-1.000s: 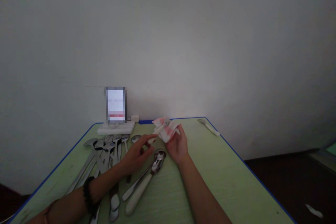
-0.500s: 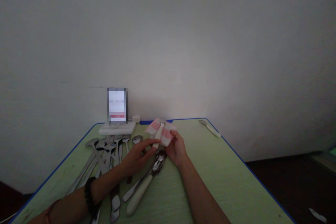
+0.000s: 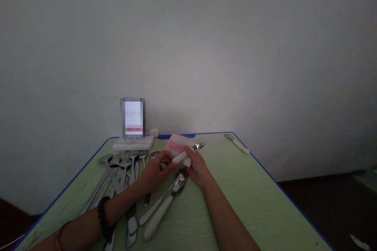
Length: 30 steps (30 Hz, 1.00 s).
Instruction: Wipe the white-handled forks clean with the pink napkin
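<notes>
A fork with a white handle (image 3: 180, 157) lies slanted across a pink-and-white cloth (image 3: 176, 144), its metal tines pointing right and away. My right hand (image 3: 199, 168) is closed around the cloth and the fork near its neck. The curled fingers of my left hand (image 3: 157, 169) pinch the end of the fork's handle. Just below both hands, a large spoon with a cream handle (image 3: 159, 217) rests on the table beside a slimmer metal-handled piece (image 3: 153, 210). Part of the cloth is hidden by my right fingers.
Several spoons and other metal cutlery (image 3: 118, 176) lie piled at the left, partly under my left forearm. A lit screen (image 3: 133, 117) stands on a white base (image 3: 132, 143) at the back. Near the right edge of the green table (image 3: 250, 204) lies a white-handled utensil (image 3: 240, 145).
The fork has turned from nearly upright to slanting right, its tines now beyond the cloth's right side. My right hand has closed over its neck; the cloth looks more folded.
</notes>
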Tool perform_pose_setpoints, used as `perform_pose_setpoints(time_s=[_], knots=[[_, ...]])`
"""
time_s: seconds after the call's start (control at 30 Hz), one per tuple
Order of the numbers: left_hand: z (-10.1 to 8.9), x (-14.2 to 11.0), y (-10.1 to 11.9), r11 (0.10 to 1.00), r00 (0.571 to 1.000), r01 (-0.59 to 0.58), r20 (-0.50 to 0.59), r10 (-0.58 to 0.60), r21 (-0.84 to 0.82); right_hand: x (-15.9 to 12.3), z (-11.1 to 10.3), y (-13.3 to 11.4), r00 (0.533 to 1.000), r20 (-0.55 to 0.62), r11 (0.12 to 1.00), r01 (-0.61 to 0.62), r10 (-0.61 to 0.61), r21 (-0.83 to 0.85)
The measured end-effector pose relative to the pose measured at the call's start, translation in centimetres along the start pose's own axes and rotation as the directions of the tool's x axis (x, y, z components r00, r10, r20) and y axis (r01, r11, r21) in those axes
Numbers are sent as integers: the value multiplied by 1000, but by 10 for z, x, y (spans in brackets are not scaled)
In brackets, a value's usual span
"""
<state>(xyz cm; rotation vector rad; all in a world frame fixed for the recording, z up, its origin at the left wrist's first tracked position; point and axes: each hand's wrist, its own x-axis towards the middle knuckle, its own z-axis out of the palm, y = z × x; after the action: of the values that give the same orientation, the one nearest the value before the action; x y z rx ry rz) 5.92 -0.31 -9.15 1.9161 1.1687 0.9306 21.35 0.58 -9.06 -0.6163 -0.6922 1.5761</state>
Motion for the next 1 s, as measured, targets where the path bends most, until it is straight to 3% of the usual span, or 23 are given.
perform_pose_setpoints(time_s=[0.2, 0.37, 0.57, 0.67, 0.83, 1.0], knots=[[-4, -3, 13, 984, 987, -38, 161, 9, 177, -3, -1, 0, 992, 115, 986, -31, 50, -162], [-3, -2, 13, 980, 976, -45, 217, 1, 194, -3, -9, 2, 984, 136, 922, -57, 117, -382], [-2, -3, 11, 967, 974, -71, 228, 14, 245, -2, -5, 3, 993, 118, 818, 55, 16, -573], [-3, -3, 12, 960, 976, -75, 219, 15, 270, 3, -9, 9, 998, 55, 847, 51, -26, -530], [-3, -2, 14, 945, 985, -50, 173, -8, 322, 11, -20, 18, 999, 9, 944, -30, 35, -327], [-2, -1, 12, 942, 986, -37, 168, -20, 333, 9, -21, 17, 998, 8, 930, -53, 60, -365]])
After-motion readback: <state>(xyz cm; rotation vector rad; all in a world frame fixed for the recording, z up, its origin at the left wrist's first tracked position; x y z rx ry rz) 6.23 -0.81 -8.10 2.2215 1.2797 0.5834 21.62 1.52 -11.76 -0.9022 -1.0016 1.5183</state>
